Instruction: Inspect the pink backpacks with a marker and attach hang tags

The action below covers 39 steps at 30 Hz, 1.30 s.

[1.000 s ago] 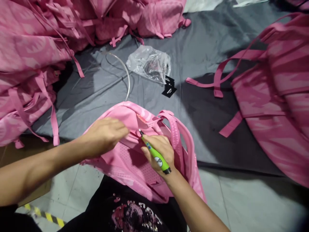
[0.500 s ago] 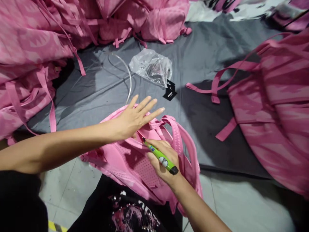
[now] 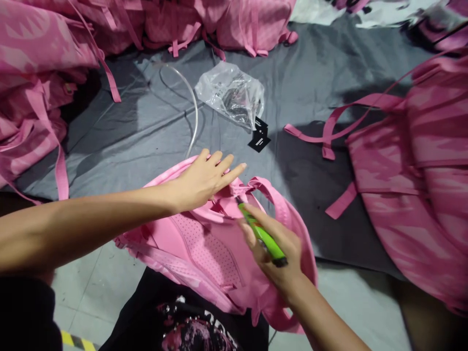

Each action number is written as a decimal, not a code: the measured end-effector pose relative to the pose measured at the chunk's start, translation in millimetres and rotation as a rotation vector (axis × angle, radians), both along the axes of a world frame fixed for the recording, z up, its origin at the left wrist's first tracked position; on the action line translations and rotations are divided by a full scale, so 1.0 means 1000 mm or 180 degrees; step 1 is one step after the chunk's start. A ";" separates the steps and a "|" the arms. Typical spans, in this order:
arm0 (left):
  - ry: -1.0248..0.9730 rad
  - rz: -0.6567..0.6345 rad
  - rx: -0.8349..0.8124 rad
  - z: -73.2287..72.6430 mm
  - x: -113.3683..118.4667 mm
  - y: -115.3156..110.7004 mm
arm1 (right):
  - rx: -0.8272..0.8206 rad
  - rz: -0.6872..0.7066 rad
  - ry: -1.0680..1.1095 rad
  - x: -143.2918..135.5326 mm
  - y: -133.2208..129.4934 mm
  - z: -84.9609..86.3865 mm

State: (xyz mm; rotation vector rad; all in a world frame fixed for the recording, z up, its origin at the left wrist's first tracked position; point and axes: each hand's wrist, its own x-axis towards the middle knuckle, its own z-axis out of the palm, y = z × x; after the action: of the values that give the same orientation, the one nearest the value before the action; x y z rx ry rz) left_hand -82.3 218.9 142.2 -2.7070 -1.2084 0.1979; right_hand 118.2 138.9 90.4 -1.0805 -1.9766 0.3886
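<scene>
Grey table (image 3: pixel 307 83), plastic bag (image 3: pixel 228 92) beyond backpack (image 3: pixel 210 246); right grip (image 3: pixel 290 248) clamped on green tool (image 3: pixel 269 242), left grip (image 3: pixel 201 183) spread

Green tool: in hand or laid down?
In hand: the right hand grips the green tool, its dark tip over the pink backpack.

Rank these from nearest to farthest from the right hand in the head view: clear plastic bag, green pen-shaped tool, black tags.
1. Green pen-shaped tool, held in the right hand.
2. Black tags, ahead on the gray cloth.
3. Clear plastic bag, beyond the tags, slightly left.
</scene>
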 end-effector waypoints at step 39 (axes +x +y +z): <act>0.0005 0.0940 -0.0107 -0.008 0.005 0.003 | -0.0610 0.0834 -0.2818 -0.020 0.044 0.045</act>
State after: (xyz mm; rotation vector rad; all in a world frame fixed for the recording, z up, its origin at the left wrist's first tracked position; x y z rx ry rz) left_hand -77.3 221.9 134.7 -2.5419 -1.6142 0.2591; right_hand 98.3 183.2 135.9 -1.2393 -2.9303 0.2536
